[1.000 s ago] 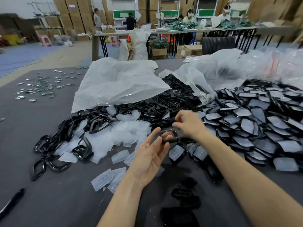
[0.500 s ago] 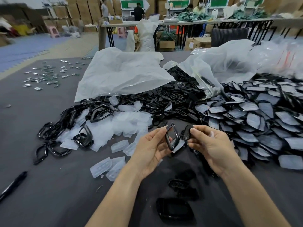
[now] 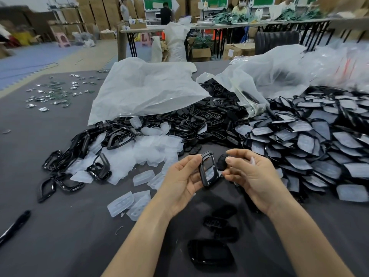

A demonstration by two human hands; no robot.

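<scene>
Head: glossy black frame (image 3: 203,172)

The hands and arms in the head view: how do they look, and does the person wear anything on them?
The left hand and the right hand wear no gloves, and no ring shows on them. The left forearm and the right forearm carry no sleeve, watch or bracelet down to the picture's lower edge.
</scene>
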